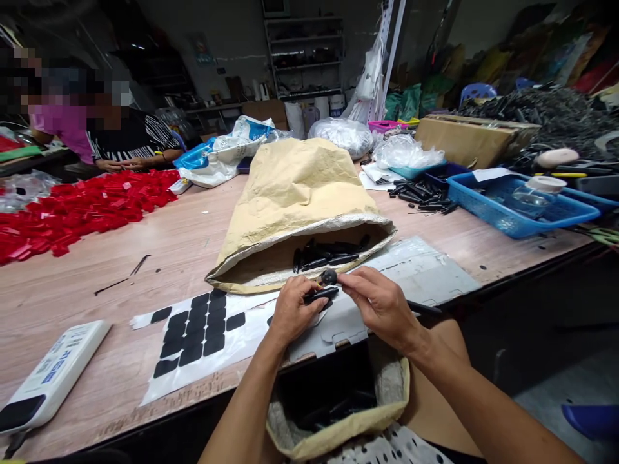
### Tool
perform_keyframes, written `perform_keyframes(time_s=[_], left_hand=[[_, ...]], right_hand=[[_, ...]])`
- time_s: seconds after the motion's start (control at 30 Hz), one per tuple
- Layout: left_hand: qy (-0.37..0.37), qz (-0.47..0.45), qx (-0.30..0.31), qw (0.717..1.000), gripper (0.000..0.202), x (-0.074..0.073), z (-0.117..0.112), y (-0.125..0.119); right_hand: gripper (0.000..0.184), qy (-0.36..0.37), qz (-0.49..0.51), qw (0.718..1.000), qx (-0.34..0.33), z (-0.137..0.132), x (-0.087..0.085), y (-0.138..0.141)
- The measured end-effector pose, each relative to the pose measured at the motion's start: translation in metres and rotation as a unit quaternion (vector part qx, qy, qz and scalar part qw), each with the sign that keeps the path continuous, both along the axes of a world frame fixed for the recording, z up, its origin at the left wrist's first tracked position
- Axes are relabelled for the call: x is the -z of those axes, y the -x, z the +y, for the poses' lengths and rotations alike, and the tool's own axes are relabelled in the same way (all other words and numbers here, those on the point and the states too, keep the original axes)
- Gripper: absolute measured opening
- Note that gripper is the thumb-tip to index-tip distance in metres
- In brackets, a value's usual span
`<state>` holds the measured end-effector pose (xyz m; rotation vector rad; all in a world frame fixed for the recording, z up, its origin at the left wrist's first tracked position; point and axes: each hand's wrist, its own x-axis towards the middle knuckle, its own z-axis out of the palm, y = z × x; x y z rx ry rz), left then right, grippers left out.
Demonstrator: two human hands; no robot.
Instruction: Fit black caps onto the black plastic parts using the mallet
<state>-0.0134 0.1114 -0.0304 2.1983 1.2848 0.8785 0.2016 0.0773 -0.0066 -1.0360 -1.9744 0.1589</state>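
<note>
My left hand (296,308) is closed around a slim black plastic piece (322,295) at the table's front edge. Just above it is a small dark round piece (329,277), and the fingertips of my right hand (370,299) pinch at its side. Whether it joins the slim piece is hidden by the fingers. Behind both hands lies a tan paper sack (300,180), its mouth toward me, with several slim black pieces (329,252) inside. A second sack (338,438) stands open on my lap, also with black pieces in it. White sheets with black rounded-square stickers (196,328) lie left of my hands.
A white power strip (55,374) lies front left, and a heap of red pieces (82,206) behind it. To the right are a blue basket (522,203), loose black pieces (420,193) and a cardboard box (464,142). Another person (130,132) sits at the far left.
</note>
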Motion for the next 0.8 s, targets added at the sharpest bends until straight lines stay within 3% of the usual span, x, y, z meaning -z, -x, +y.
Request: perform_keyframes(time_s=[0.1, 0.27, 0.43, 0.57, 0.8], left_hand=[[-0.001, 0.007, -0.007, 1.0, 0.009, -0.001, 0.0, -0.001], [0.005, -0.006, -0.005, 1.0, 0.011, 0.0, 0.0, -0.002], [0.005, 0.002, -0.013, 1.0, 0.012, 0.002, 0.001, -0.001], [0.009, 0.015, -0.015, 1.0, 0.012, 0.0, 0.0, -0.002], [0.007, 0.04, -0.016, 0.999, 0.015, 0.0, 0.003, -0.002]], right_hand=[[0.035, 0.023, -0.053, 0.998, 0.013, 0.001, 0.003, 0.001], [0.034, 0.004, -0.021, 0.999, 0.04, -0.001, -0.001, -0.006], [0.033, 0.02, -0.057, 0.997, 0.044, -0.001, 0.006, -0.016], [0.032, 0.005, -0.039, 0.998, 0.051, 0.013, 0.012, -0.045], [0.028, 0.021, -0.127, 0.99, 0.061, 0.042, 0.03, -0.097]])
